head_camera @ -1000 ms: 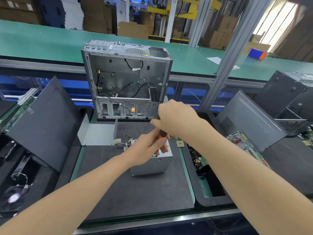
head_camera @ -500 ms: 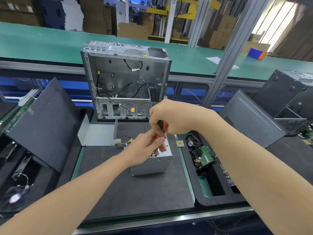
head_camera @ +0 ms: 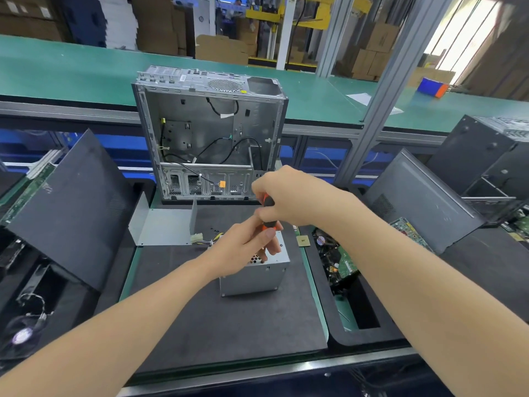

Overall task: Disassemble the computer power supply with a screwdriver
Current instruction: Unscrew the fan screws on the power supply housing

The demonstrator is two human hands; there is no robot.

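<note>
**A:** Cardboard boxes [head_camera: 220, 48] fill the warehouse background and a green conveyor [head_camera: 57, 70] runs in front of them. Down on the table, a dark mat [head_camera: 229, 325] carries the action.

**B:** And in the middle of that mat sits the power supply [head_camera: 252, 277], a grey metal box with its vented face up.

**A:** Look at the right hand [head_camera: 289, 196]: its grip is wrapped round the top of the screwdriver [head_camera: 268, 202], which has an orange-and-black handle and stands upright over the box.

**B:** The left hand [head_camera: 243, 250] is lower, its grip pinching the bottom of that handle just above the supply's top face. The tip is hidden behind the fingers.

**A:** Wires trail from the supply's far-left corner to a white connector [head_camera: 197, 238], which lies beside a bent metal bracket [head_camera: 163, 227].

**B:** Behind them the stripped computer case [head_camera: 209, 133] stands upright. Its open side faces the person, and there are loose black cables inside.

**A:** A black left panel [head_camera: 65, 207] leans on one flank and a right panel [head_camera: 423, 202] on the other.

**B:** Between the mat and that right panel, a black bin [head_camera: 337, 336] holds a circuit board [head_camera: 343, 263]. A fan [head_camera: 21, 335] lies at the far lower left.
</note>
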